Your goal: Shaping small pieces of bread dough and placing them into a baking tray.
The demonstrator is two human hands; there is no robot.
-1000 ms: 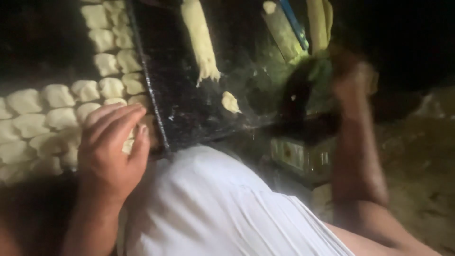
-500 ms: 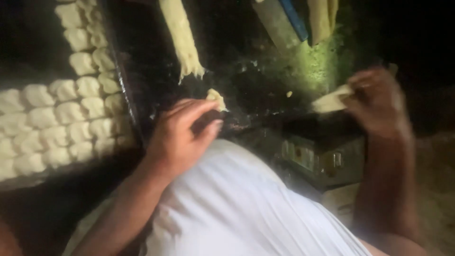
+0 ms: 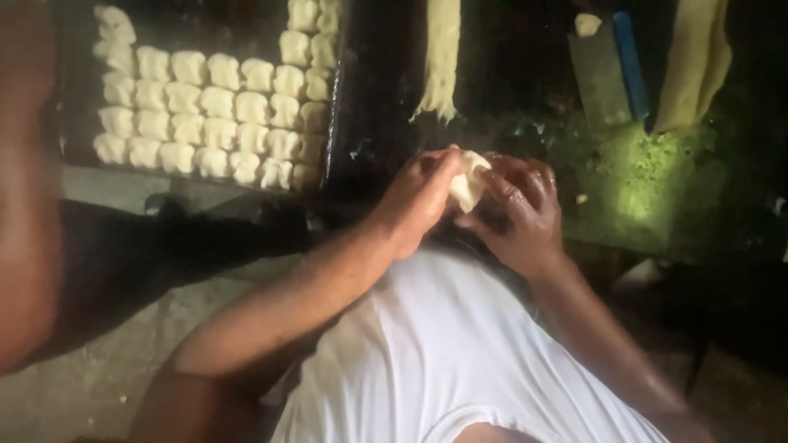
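My left hand [image 3: 419, 197] and my right hand [image 3: 525, 209] meet above the edge of a dark work surface [image 3: 386, 123]. Between their fingers they pinch a small pale piece of dough [image 3: 468, 182], folded into a pocket shape. A long strip of dough [image 3: 442, 57] lies on the surface just beyond the hands. At the left, a dark tray [image 3: 335, 90] carries several shaped dough pieces [image 3: 217, 102] in close rows.
A second dough strip [image 3: 694, 57] lies at the far right, beside a flat scraper with a blue handle [image 3: 611, 70]. A green smear [image 3: 648, 168] covers the surface near my right hand. My white shirt [image 3: 460, 353] fills the foreground. A blurred arm [image 3: 25, 189] sits at the left edge.
My left hand left the tray, crossed right and picked a dough piece off the surface. My right hand came in from the right, and both hands now close on the dough.
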